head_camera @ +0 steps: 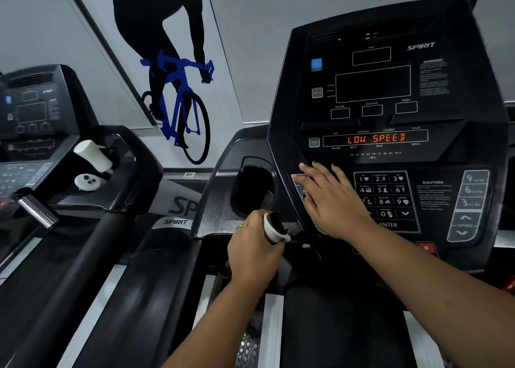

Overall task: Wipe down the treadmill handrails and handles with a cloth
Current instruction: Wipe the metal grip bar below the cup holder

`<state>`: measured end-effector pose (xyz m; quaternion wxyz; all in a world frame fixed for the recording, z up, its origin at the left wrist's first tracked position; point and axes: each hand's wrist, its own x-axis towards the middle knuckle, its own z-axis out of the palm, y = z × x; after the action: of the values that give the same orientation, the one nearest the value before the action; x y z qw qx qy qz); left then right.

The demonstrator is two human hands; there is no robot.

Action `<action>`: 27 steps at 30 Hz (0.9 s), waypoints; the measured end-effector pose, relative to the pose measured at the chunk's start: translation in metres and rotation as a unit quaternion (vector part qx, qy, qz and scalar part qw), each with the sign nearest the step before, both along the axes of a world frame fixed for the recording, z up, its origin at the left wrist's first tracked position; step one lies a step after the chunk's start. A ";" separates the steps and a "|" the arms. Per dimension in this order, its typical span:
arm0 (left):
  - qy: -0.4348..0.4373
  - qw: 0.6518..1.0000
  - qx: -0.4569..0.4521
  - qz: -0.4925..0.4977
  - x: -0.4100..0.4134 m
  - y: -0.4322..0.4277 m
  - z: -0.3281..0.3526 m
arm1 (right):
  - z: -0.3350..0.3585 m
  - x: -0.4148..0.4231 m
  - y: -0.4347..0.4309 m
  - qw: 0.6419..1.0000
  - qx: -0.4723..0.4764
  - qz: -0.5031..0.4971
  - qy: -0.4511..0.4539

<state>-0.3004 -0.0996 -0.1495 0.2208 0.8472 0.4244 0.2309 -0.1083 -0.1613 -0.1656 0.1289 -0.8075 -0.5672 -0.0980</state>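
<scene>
Beside my left grip: handrail (145,298), no cloth showing.
My left hand (252,252) clasps a white-rimmed round object (274,228), handrail just lower-left; right hand (328,200) lies flat on the console (390,117). I'd take a cloth first, then wipe lengthwise.

Black console (473,69) with red lettering (376,138), white bottle (93,154), blue bicycle (181,94) under black rider silhouette (156,14).
</scene>
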 end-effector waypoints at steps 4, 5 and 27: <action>0.013 0.987 -0.143 -0.074 -0.001 0.023 0.007 | 0.000 -0.001 0.000 1.000 -0.001 -0.001 -0.003; 0.011 0.975 -0.195 -0.104 0.000 0.031 0.010 | 0.000 0.000 0.000 1.000 -0.001 -0.002 -0.002; -0.137 0.976 0.051 -0.162 0.010 0.016 -0.003 | -0.002 0.002 0.001 1.000 0.009 0.002 0.000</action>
<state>-0.2903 -0.0838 -0.1524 0.2673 0.8752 0.2353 0.3273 -0.1063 -0.1604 -0.1677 0.1362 -0.8051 -0.5680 -0.1029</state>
